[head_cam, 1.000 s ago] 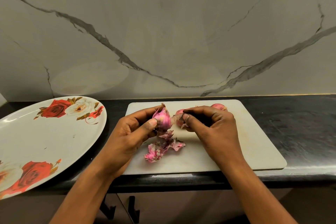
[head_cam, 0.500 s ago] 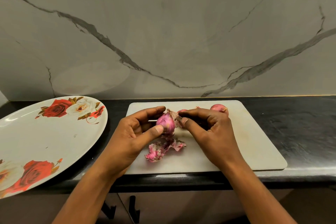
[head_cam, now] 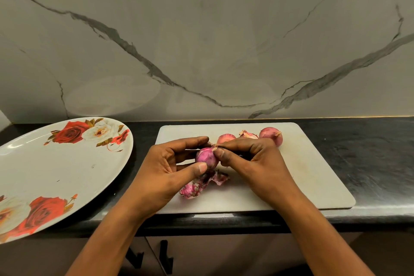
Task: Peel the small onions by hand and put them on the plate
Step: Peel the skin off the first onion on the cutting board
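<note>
Shed skins (head_cam: 201, 184) are lying nearest on the board (head_cam: 313, 175). Beyond, the left hand (head_cam: 165, 172) is pinching a partly peeled onion (head_cam: 206, 157) in its grip, the right hand (head_cam: 253, 163) pinching skin at its tip. Farther, two onions (head_cam: 271, 135) are waiting; the plate (head_cam: 56, 170), left, is holding none.

A white cutting board (head_cam: 313, 163) lies on the black surface (head_cam: 369, 152). A veined marble wall (head_cam: 201, 40) rises at the far side, and black cabinet handles (head_cam: 164, 255) show below the near edge.

left grip (head_cam: 169, 171) curled, right grip (head_cam: 252, 163) pinching — close together
</note>
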`<state>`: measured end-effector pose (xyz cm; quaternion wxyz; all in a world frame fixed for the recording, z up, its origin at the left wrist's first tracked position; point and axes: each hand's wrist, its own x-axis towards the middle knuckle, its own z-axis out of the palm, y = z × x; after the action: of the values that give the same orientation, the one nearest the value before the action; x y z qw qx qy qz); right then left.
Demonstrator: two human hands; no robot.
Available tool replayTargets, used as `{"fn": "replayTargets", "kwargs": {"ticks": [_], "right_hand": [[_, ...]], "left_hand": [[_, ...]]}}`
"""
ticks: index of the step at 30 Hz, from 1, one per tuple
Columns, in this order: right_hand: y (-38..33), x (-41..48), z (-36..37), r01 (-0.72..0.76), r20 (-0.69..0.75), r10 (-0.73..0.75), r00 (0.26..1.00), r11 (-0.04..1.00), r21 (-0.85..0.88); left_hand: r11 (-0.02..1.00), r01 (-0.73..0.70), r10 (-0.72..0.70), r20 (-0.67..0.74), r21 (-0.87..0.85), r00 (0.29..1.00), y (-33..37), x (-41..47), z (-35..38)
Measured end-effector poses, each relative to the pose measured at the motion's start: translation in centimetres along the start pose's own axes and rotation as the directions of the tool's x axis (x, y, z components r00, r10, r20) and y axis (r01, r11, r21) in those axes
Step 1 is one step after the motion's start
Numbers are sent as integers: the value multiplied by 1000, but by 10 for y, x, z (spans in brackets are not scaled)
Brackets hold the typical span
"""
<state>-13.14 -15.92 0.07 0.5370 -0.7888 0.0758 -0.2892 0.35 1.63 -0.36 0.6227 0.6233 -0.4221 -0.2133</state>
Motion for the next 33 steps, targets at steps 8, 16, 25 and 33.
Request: {"fn": "replayTargets", "kwargs": {"ticks": [8, 16, 25, 33], "right_hand": [[-1, -1, 5, -4, -54, -2, 999, 994, -107], [-6, -3, 5, 15, -85, -21, 996, 997, -70], [-5, -3, 4, 34, -72, -42, 997, 994, -100], [-8, -4, 6, 55, -79, -67, 995, 987, -148]], "left_hand": [[1000, -26, 26, 8, -3, 1000, 1, 0, 0], [999, -35, 35, -6, -8, 999, 0, 0, -1], [999, -45, 45, 17, 9, 999, 2, -1, -1], [998, -58, 57, 55, 11, 997, -1, 0, -2]]}}
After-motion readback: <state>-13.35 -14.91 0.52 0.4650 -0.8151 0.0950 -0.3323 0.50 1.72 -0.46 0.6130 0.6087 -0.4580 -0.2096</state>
